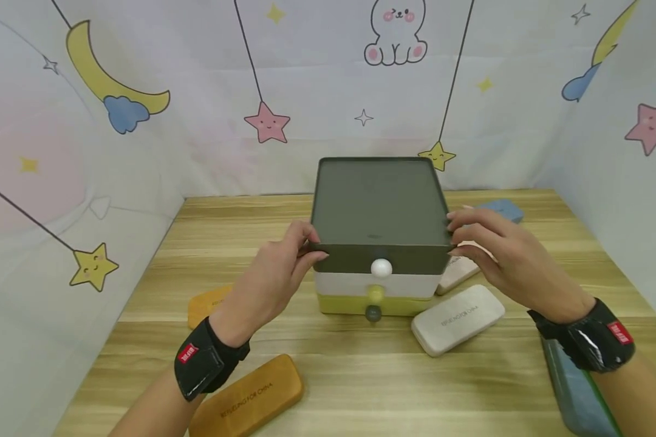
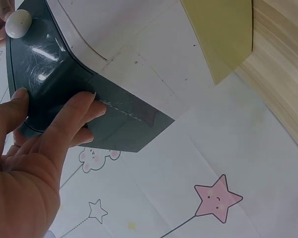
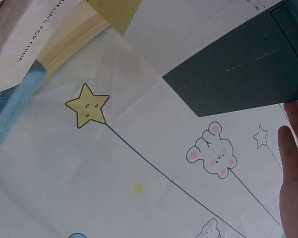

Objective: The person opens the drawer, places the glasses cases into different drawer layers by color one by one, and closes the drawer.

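Observation:
A stack of small desktop drawer boxes stands mid-table: a dark grey-green drawer box (image 1: 382, 203) on top, a white drawer box (image 1: 344, 284) beneath it, and a yellow-green drawer box (image 1: 341, 304) at the bottom. Round knobs stick out in front, the white knob (image 1: 381, 267) on the dark box. My left hand (image 1: 273, 279) pinches the dark box's front left corner, thumb at the front and fingers along the side. At its front right edge my right hand (image 1: 503, 261) holds the same box with bent fingers. The right wrist view shows only part of that hand.
Orange-brown glasses cases lie on the left, one glasses case (image 1: 248, 397) near the front and another case (image 1: 208, 305) behind my left arm. A cream glasses case (image 1: 459, 318) sits right of the stack, with a blue case (image 1: 503, 210) farther back. Printed cloth walls (image 1: 317, 170) surround the table.

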Tool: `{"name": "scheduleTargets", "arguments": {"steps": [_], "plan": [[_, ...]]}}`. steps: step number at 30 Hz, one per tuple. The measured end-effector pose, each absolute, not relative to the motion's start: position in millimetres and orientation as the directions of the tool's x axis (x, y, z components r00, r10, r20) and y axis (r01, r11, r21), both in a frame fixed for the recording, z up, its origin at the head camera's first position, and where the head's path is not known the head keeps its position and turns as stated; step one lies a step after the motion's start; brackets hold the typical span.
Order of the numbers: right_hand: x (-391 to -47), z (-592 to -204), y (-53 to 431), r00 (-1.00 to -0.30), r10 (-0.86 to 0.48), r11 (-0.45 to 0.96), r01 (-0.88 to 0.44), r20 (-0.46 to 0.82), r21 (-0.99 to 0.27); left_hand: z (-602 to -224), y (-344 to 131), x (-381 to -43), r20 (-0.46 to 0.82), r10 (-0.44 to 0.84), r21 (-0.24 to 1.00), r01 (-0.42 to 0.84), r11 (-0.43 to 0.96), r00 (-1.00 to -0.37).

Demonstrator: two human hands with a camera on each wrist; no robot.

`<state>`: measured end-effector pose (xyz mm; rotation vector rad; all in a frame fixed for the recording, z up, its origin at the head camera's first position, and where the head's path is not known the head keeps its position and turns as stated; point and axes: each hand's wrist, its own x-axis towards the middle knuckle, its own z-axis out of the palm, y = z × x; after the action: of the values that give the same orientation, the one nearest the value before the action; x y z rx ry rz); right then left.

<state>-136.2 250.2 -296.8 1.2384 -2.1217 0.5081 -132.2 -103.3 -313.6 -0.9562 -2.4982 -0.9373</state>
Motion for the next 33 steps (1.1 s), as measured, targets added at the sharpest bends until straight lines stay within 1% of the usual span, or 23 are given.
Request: {"name": "scheduleTargets", "arguments": {"steps": [5,12,15,20,23,29,31,33], "plan": [[-132.3,-297.7,256.7,-0.374,-0.625,0.492,-0.87,0.685,-0.026,-314.2,-96.9,-129.5,0.502,0.484,0.449,0.695,0.562,-0.716],[-128.6,-297.8,266.6,-0.377,-0.607,0.502,-0.864,0.699,-0.03,-317.2,-86.8,-127.0,0.537,0.505,0.398,0.731,0.554,-0.676],[-127.2,-297.9,270.4,-0.39,-0.599,0.504,-0.862,0.699,-0.05,-317.7,-82.7,-125.9,0.546,0.512,0.384,0.741,0.55,-0.663],[-122.7,-298.9,271.7,-0.432,-0.569,0.528,-0.844,0.7,-0.092,-316.5,-80.9,-126.3,0.567,0.516,0.371,0.758,0.537,-0.643],[-119.7,-300.7,269.7,-0.435,-0.543,0.533,-0.839,0.718,-0.105,-314.1,-82.8,-125.3,0.562,0.506,0.385,0.748,0.54,-0.654],[-114.7,-307.9,268.7,-0.412,-0.486,0.52,-0.845,0.77,-0.124,-315.8,-82.5,-116.4,0.528,0.456,0.416,0.686,0.597,-0.717],[-112.9,-311.7,270.7,-0.424,-0.467,0.529,-0.837,0.776,-0.139,-318.7,-79.5,-112.1,0.548,0.431,0.39,0.675,0.626,-0.717],[-111.4,-315.9,273.4,-0.455,-0.448,0.549,-0.819,0.769,-0.165,-321.3,-75.4,-108.0,0.598,0.387,0.365,0.669,0.648,-0.702]]}}
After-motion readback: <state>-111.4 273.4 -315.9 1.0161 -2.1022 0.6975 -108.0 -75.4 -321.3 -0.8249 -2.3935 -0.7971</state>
